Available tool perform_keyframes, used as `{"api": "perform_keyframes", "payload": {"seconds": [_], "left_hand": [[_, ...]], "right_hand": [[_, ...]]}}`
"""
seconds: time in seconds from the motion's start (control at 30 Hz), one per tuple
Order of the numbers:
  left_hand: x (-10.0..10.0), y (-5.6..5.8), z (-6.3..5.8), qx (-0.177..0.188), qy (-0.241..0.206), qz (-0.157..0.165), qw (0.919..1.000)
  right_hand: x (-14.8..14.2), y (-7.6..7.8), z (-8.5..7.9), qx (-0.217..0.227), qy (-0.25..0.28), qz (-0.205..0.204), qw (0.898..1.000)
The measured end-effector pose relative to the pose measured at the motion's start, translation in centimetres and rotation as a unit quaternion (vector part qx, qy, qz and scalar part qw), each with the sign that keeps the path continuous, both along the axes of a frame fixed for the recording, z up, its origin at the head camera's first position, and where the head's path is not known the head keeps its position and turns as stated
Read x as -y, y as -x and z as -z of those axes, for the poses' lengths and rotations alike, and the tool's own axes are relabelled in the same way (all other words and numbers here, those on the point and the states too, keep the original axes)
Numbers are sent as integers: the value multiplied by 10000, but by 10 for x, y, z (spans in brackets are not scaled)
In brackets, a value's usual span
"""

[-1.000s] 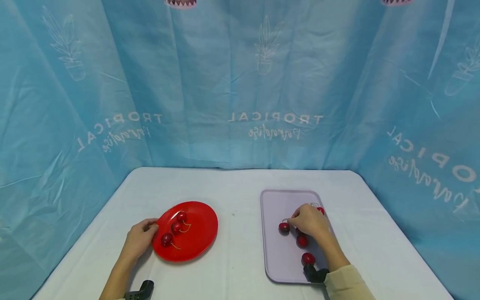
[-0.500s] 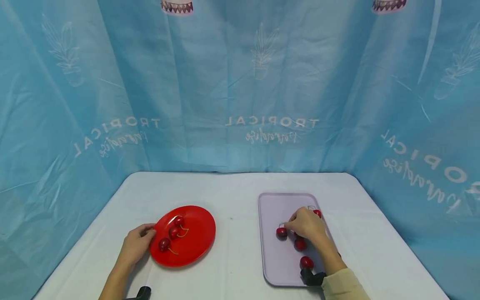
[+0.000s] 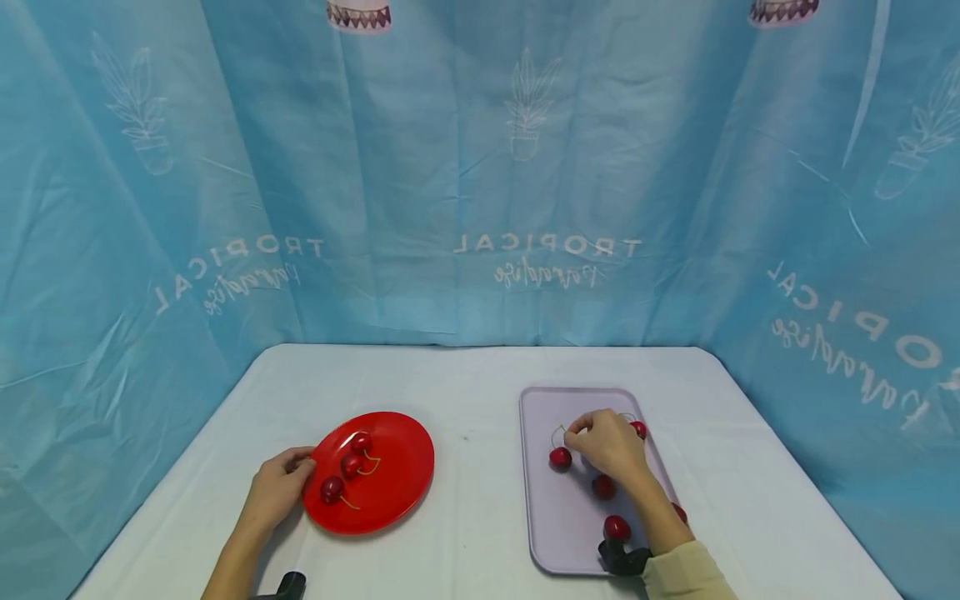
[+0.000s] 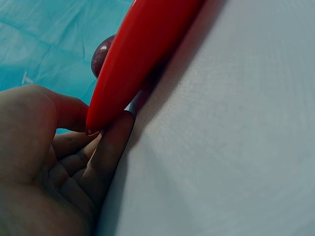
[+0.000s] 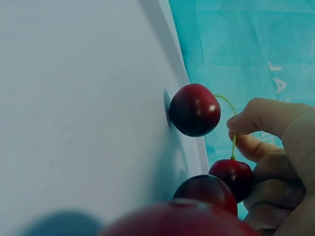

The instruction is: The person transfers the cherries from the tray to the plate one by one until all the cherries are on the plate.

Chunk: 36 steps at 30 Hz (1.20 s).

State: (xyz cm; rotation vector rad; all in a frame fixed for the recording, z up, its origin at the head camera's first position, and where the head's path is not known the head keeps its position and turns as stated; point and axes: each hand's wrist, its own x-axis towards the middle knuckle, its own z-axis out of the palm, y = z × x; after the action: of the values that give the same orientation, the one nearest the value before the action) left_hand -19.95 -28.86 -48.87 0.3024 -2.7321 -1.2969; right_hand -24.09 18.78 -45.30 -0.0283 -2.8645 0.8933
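Cherries near right hand pinching stem (forearm across tray).

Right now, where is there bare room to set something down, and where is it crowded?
Bare: the white cloth between the red plate and lilac tray, and behind both to the blue curtain. Crowded: the tray's right side, with cherries and the right hand; the plate's left half, also with cherries.

The plate is bright red, the cherries are dark red, the tray is pale purple, the sleeve is beige, and the blue curtain carries white lettering and white plant drawings.
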Motion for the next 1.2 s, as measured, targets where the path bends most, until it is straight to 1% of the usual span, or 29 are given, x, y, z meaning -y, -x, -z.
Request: {"api": "perform_keyframes", "payload": {"seconds": [0.23,0.33,0.53,0.67,0.83,1.03,1.2], "left_hand": [[-1,0,0,1,32,4,10000],[-1,-1,-1,-4,35,15,10000],[-2,-1,0,-17,35,-31,10000],[-2,-1,1,-111,21,4,9999],[0,-1,1,-191,13,47,9998],[1,-1,1,-161,5,75,9998],[0,-1,1,-69,22,40,10000]], "right_hand": [[3,1,1,-193,347,47,9992],[5,2,2,-160,576,-19,9982],[8,6,2,-70,997,-357,9944],[11,8,2,-4,1300,-579,9898],[18,9,1,18,1397,-662,9880],[29,8,0,-129,1430,-794,9864],[39,9,1,-141,1541,-904,9838]]}}
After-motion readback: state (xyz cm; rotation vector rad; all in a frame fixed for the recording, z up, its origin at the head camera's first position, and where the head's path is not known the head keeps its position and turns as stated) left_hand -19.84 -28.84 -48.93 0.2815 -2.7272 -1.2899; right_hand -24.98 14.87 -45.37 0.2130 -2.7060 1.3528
